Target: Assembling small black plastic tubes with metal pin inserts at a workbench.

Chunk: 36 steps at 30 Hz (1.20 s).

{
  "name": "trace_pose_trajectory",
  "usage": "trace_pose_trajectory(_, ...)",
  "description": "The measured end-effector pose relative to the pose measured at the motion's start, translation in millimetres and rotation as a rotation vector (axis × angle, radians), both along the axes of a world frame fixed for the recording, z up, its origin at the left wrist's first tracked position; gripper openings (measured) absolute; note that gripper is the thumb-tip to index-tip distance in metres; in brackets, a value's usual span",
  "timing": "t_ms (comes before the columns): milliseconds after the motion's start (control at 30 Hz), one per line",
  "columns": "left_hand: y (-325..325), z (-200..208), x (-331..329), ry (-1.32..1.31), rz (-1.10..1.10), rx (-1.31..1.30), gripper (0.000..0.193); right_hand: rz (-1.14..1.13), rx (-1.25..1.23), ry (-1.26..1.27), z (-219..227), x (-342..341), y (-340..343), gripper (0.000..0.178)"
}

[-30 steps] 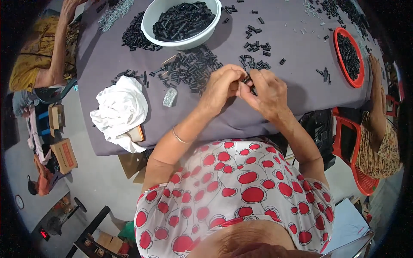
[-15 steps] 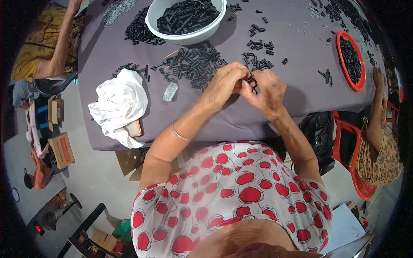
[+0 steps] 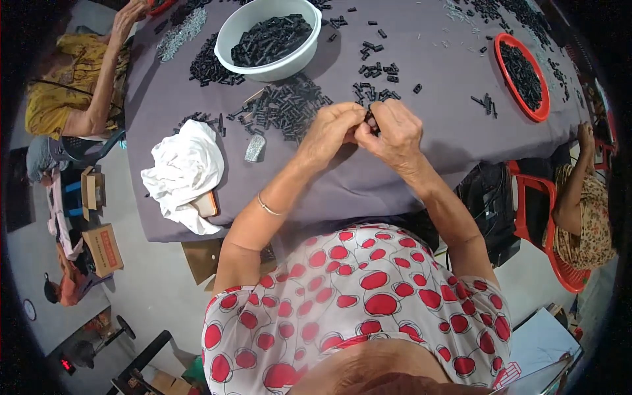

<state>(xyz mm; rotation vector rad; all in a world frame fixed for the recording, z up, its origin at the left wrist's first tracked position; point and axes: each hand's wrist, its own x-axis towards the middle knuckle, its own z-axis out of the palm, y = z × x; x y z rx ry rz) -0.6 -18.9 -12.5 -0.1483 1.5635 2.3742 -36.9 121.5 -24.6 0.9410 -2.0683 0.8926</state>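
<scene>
My left hand (image 3: 329, 133) and my right hand (image 3: 395, 138) meet above the table, fingertips pinched close together. Between them is a small black plastic piece (image 3: 371, 117), mostly hidden by the fingers, and both hands grip it. Just left of my hands spreads a loose pile of small black plastic pieces (image 3: 284, 108). Beyond my fingers lie several more short black pieces (image 3: 376, 91) in small groups. A small silvery object (image 3: 255, 148) lies near my left forearm.
A white bowl (image 3: 222, 49) full of black pieces stands at the far left-centre. A red oval tray (image 3: 544, 105) of pieces sits at right. A white cloth (image 3: 184, 161) partly covers a phone-like object (image 3: 207, 205). Other people sit at both sides; a red chair (image 3: 559, 263) is at right.
The view has shifted slightly, so the table things appear a little to the left. My hands stay together on the black piece, fingers slightly repositioned. The person at left has an arm raised farther over the table.
</scene>
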Motion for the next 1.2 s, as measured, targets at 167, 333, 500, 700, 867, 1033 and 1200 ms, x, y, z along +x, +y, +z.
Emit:
trace_pose_trajectory(167, -3.0, -6.3, -1.0, 0.064, -0.007, -0.02, 0.024, -0.01, 0.028, 0.02, -3.9, 0.5, 0.0, 0.019)
trace_pose_trajectory(333, -3.6, -18.2, -4.2, 0.107, 0.008, -0.003, 0.024, 0.012, 0.035, 0.026, -3.8, -1.2, -3.0, 0.02)
trace_pose_trajectory(500, 0.1, -1.5, -2.5, 0.029, 0.053, 0.043, 0.022, -0.023, 0.031, 0.039, -5.0, -2.5, -2.9, 0.021)
trace_pose_trajectory(700, -4.5, -11.1, -2.9, 0.017, -0.006, 0.101, 0.018, -0.017, 0.059, 0.022, -4.3, -1.0, -3.8, 0.016)
trace_pose_trajectory(867, -7.3, -2.9, -2.5, -0.008, -0.054, 0.207, 0.015, -0.058, 0.041, 0.012, -0.7, -1.2, -5.2, 0.018)
trace_pose_trajectory(1033, -11.4, -8.8, -5.0, 0.015, -0.049, 0.212, 0.013, -0.096, 0.023, 0.039, 3.6, -0.6, -7.0, 0.023)
trace_pose_trajectory(1200, -2.2, 2.4, -0.1, -0.011, 0.075, 0.192, 0.015, -0.134, 0.041, 0.053, 0.2, -0.1, -6.0, 0.023)
